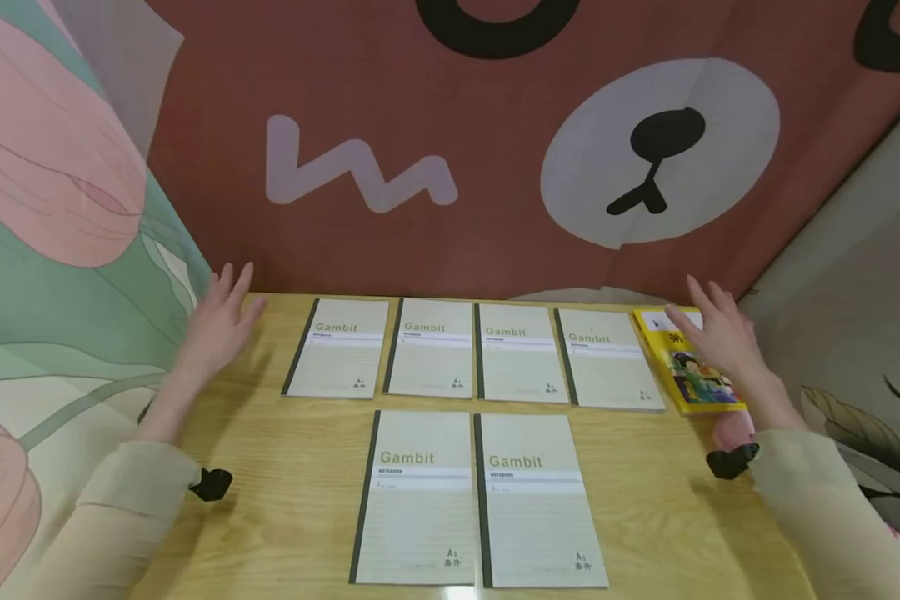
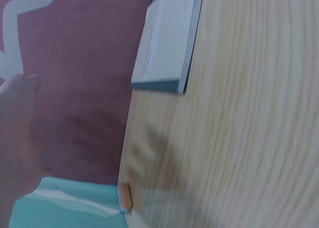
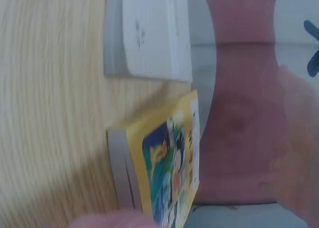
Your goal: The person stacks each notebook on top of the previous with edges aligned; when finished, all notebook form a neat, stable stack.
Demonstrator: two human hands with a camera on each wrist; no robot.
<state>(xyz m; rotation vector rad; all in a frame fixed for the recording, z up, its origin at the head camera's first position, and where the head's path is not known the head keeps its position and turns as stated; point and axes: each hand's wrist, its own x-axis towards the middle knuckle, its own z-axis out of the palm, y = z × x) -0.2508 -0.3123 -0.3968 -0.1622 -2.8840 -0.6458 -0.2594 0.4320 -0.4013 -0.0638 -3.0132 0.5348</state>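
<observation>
My left hand (image 1: 217,329) is held above the back left of the wooden table, fingers spread, holding nothing. Its nearest object is the leftmost white Gambit notebook (image 1: 337,348), whose dark spine (image 2: 157,85) shows in the left wrist view. On the other side, my right hand (image 1: 727,333) hovers over a yellow picture-covered book (image 1: 690,379), partly hiding it, with fingers extended and nothing held. Several matching notebooks stand in a back row, ending with one (image 1: 607,362) beside the yellow book. In front lie two more, a left one (image 1: 420,508) and a right one (image 1: 536,508).
The wooden table (image 1: 285,508) meets a red-brown printed cloth (image 1: 495,242) at its back edge. Floral cloth (image 1: 60,333) hangs at the left. A pink object (image 1: 733,431) lies by the right wrist. A small orange item (image 2: 124,196) sits at the table's edge.
</observation>
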